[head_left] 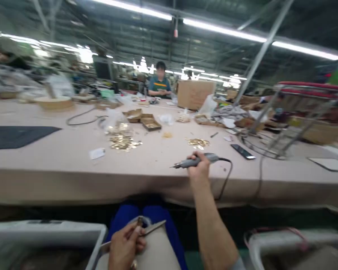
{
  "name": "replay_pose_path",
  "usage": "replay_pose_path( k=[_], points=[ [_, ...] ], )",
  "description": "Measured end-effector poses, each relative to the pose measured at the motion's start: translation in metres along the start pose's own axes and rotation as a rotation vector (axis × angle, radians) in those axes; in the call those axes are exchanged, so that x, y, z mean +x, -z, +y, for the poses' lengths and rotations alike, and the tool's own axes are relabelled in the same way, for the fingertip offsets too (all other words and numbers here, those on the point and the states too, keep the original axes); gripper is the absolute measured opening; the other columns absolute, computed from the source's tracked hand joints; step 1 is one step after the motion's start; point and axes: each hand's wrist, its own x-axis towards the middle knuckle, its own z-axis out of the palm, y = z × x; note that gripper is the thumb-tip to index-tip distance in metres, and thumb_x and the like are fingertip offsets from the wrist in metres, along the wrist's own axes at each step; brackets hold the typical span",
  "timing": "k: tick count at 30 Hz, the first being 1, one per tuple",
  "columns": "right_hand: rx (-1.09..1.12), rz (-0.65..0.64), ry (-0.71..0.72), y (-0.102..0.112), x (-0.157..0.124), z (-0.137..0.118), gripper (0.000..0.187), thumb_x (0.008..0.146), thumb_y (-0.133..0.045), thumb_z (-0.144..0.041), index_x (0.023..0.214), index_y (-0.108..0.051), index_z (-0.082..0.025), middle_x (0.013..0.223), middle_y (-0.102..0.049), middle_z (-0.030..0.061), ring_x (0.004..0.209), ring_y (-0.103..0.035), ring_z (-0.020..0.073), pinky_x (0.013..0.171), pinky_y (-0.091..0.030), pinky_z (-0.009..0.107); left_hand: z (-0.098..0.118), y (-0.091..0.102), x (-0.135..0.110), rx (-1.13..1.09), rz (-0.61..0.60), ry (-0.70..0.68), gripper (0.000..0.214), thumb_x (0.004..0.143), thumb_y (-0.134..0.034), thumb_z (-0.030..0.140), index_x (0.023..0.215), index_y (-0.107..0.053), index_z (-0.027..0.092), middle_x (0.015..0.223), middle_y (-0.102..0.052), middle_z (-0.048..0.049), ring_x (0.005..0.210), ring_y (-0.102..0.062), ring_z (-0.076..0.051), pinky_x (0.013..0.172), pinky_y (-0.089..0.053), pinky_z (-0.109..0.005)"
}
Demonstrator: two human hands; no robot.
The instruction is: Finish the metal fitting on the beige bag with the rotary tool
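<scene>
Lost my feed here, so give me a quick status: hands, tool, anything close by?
Right hand gripping grey rotary tool on table edge, cord trailing right. Left hand low over lap, pinching small brass piece. Phone beside the tool.

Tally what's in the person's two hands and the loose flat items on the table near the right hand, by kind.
Corded grey rotary tool, in the right hand: 1
Small brass-coloured piece, pinched in the left hand: 1
Black phone on the table: 1
White paper slip: 1
Piles of gold-coloured parts: 2
Total: 6
</scene>
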Motion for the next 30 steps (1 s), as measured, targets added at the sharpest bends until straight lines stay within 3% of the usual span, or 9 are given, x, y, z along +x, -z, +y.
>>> replay_pose_path(
  k=[2, 5, 10, 17, 22, 30],
  points=[
    [0.049, 0.06, -0.036, -0.008, 0.047, 0.007, 0.036, 0.075, -0.073, -0.014, 0.081, -0.037, -0.022, 0.066, -0.049, -0.011, 0.048, -0.043, 0.0034, 0.052, -0.045, 0.015, -0.013, 0.011, 0.01, -0.059, 0.001, -0.008, 0.059, 0.059, -0.082, 0.071, 0.073, -0.074, 0.014, 0.054, -0.068, -0.0066, 0.042, -0.062, -0.019, 0.041, -0.049, -0.025],
    [0.035, 0.129, -0.059, -0.018, 0.102, 0.017, 0.033, 0.081, -0.065, -0.011, 0.08, -0.034, -0.022, 0.066, -0.046, -0.0107, 0.047, -0.043, 0.0043, 0.049, -0.044, 0.014, -0.023, 0.008, 0.011, -0.096, 0.019, -0.034, 0.055, 0.066, -0.078, 0.066, 0.076, -0.076, 0.012, 0.057, -0.069, -0.0093, 0.044, -0.063, -0.018, 0.043, -0.049, -0.023],
    [-0.028, 0.237, -0.066, -0.027, 0.149, 0.043, 0.034, 0.083, -0.064, -0.011, 0.077, -0.032, -0.022, 0.064, -0.043, -0.0106, 0.046, -0.041, 0.0062, 0.046, -0.043, 0.017, -0.021, 0.0, 0.003, -0.108, 0.036, -0.033, 0.045, 0.075, -0.074, 0.057, 0.075, -0.075, 0.012, 0.057, -0.069, -0.0084, 0.041, -0.06, -0.015, 0.042, -0.045, -0.021],
    [-0.018, 0.403, -0.012, -0.015, 0.17, 0.09, 0.036, 0.082, -0.072, -0.019, 0.078, -0.036, -0.023, 0.064, -0.048, -0.009, 0.046, -0.044, 0.0083, 0.04, -0.043, 0.02, -0.025, 0.008, 0.01, -0.099, -0.02, 0.011, 0.053, 0.07, -0.078, 0.062, 0.083, -0.077, 0.011, 0.071, -0.074, -0.012, 0.046, -0.065, -0.017, 0.043, -0.05, -0.023],
    [-0.016, 0.414, 0.026, -0.005, 0.177, 0.095, 0.034, 0.078, -0.072, -0.015, 0.08, -0.038, -0.023, 0.069, -0.054, -0.0073, 0.048, -0.048, 0.0089, 0.04, -0.047, 0.021, -0.024, 0.007, 0.01, -0.123, -0.016, 0.05, 0.058, 0.066, -0.082, 0.065, 0.085, -0.077, 0.01, 0.073, -0.074, -0.0123, 0.045, -0.064, -0.017, 0.042, -0.05, -0.023],
    [0.02, 0.454, 0.036, -0.008, 0.177, 0.099, 0.033, 0.072, -0.064, -0.002, 0.081, -0.04, -0.023, 0.072, -0.056, -0.0066, 0.048, -0.049, 0.0092, 0.038, -0.047, 0.021, -0.022, -0.007, 0.009, -0.108, 0.039, 0.029, 0.056, 0.073, -0.077, 0.068, 0.079, -0.075, 0.012, 0.068, -0.072, -0.0097, 0.04, -0.059, -0.013, 0.039, -0.045, -0.02]
  ],
)
